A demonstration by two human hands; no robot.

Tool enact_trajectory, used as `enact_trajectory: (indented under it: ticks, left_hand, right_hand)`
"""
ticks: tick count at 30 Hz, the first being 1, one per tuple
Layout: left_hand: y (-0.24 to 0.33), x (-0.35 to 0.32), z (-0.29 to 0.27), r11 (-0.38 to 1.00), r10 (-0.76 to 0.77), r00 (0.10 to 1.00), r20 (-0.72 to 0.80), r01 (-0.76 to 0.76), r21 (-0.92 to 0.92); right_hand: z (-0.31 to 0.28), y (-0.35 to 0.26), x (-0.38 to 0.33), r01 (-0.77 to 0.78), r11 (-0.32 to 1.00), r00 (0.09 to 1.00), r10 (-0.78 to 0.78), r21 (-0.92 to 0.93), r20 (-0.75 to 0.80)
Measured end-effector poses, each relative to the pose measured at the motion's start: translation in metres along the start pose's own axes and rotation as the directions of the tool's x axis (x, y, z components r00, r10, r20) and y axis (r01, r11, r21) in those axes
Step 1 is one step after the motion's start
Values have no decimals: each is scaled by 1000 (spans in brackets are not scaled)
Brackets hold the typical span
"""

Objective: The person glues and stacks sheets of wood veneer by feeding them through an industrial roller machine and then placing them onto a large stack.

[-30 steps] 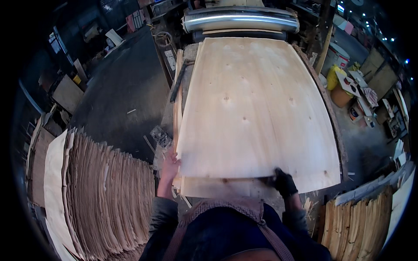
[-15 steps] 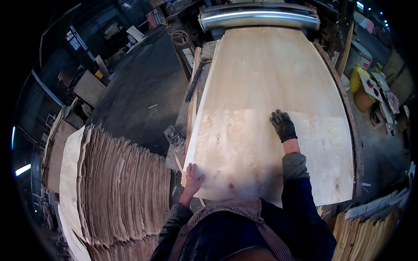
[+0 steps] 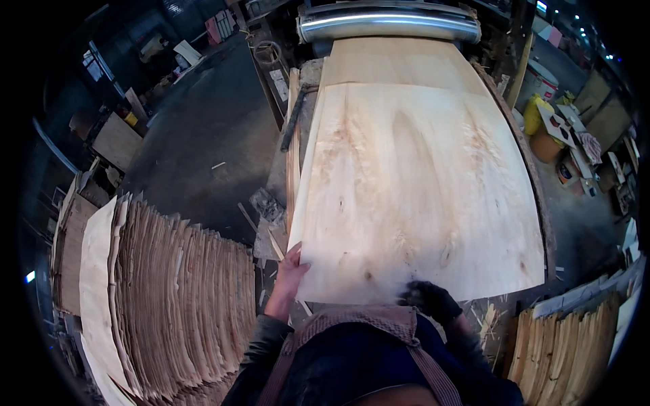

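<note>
A large pale veneer sheet (image 3: pixel 413 183) is lying flat on the worktop (image 3: pixel 531 176), extending away from the person toward the metal roller (image 3: pixel 389 24). The bare left hand (image 3: pixel 290 271) is gripping the sheet's near left corner, fingers closing over its edge. The gloved right hand (image 3: pixel 428 298) is resting at the near edge; its grip appears closed, though blur prevents confirmation. Stacked veneer (image 3: pixel 156 298) is standing well to the left.

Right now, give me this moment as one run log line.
left hand: bare, on veneer sheet near corner | right hand: gloved, on near edge | veneer stack: person's left
</note>
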State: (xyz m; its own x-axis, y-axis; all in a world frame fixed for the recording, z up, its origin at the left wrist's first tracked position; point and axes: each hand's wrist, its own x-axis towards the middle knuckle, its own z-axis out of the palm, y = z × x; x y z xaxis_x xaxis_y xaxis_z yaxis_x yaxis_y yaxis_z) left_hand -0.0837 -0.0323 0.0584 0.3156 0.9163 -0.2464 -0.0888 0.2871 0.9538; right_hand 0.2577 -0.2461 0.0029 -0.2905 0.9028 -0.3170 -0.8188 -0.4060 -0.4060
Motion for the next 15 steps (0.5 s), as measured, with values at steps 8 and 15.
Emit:
enact_trajectory:
  ticks: [8,15]
  left_hand:
    - [65,-18,17,968,87,996,34,-76,-239]
    - [20,26,-19,965,120,993,-16,-113,237]
  right_hand:
    - [-31,23,-61,63,920,845,-255,-386,-469]
    - [-21,-14,-27,72,426,759,-610,-902,-228]
